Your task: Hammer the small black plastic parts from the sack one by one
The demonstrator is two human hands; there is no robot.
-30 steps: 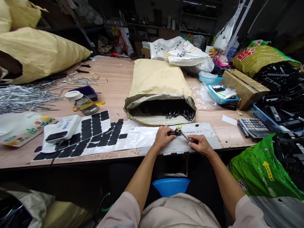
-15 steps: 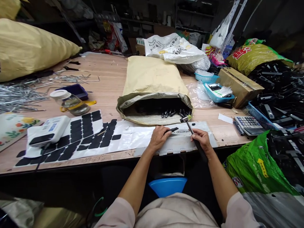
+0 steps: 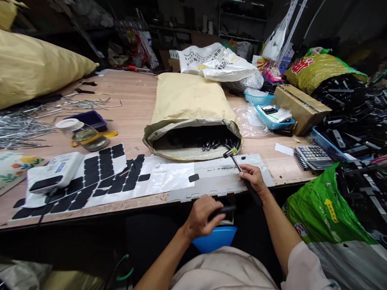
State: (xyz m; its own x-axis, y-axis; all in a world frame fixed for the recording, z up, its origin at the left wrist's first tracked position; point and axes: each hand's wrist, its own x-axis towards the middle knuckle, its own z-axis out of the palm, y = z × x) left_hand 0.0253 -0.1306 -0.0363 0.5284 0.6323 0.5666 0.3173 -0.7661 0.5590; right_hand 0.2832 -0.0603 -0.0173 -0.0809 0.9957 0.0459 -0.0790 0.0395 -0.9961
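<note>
My left hand (image 3: pixel 203 217) is closed around a dark, elongated piece (image 3: pixel 222 211), blurred by motion, below the table's front edge and above a blue container (image 3: pixel 216 239). What kind of part it is I cannot make out. My right hand (image 3: pixel 254 180) grips a small hammer (image 3: pixel 236 162) by its black handle. The hammer's metal head is raised at the mouth of a large yellow sack (image 3: pixel 190 98), over a grey plate (image 3: pixel 217 181) at the table's edge. Several slim black parts (image 3: pixel 213 145) lie inside the sack's opening.
On the left are a white sheet with black rounded pads (image 3: pixel 102 167), a white device (image 3: pixel 56 173), a lidded jar (image 3: pixel 87 137) and metal rods (image 3: pixel 18 127). To the right lie a calculator (image 3: pixel 313 157), a cardboard box (image 3: pixel 302 106) and a green bag (image 3: pixel 320 205) of black parts.
My left hand has moved from the grey plate down and toward me, over the blue container, carrying the dark piece. My right hand still holds the hammer in nearly the same place.
</note>
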